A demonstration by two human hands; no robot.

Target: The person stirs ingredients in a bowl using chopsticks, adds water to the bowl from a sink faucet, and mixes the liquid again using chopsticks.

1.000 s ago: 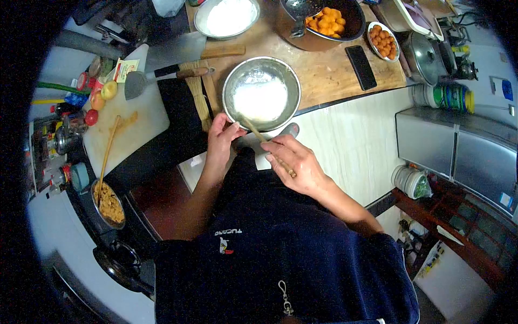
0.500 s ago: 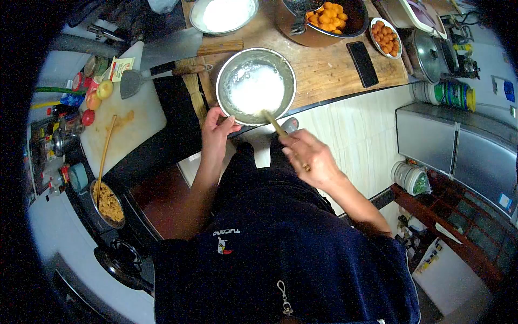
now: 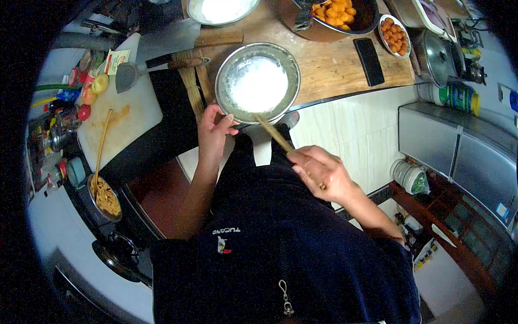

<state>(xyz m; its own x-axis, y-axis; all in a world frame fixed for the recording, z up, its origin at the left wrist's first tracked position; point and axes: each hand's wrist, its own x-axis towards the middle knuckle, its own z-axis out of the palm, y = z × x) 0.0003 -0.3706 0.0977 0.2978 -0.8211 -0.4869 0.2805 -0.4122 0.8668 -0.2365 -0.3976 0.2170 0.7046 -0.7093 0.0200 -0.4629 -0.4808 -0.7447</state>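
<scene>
A round metal bowl (image 3: 226, 85) with bright white contents (image 3: 259, 86) sits at the near edge of the wooden board. My left hand (image 3: 215, 132) grips its near-left rim, thumb on the edge and fingers around the outside. In my right hand (image 3: 325, 174) are wooden chopsticks (image 3: 275, 135), held closed in the fist with their back ends showing below the palm. Their tips reach over the near rim into the bowl. Whether the white contents are powder or liquid cannot be told through the glare.
On the wooden board (image 3: 329, 70) are a phone (image 3: 369, 61), a plate of brown balls (image 3: 394, 35) and a pot of orange pieces (image 3: 335, 12). Another white-filled bowl (image 3: 221, 21) stands behind. At left lie a cutting board (image 3: 135, 119), a spatula (image 3: 128, 77) and a brown-food bowl (image 3: 107, 201).
My right hand has moved down and to the right, drawing the chopsticks back so more of their length shows. The left hand stays on the bowl's rim; the view has shifted slightly.
</scene>
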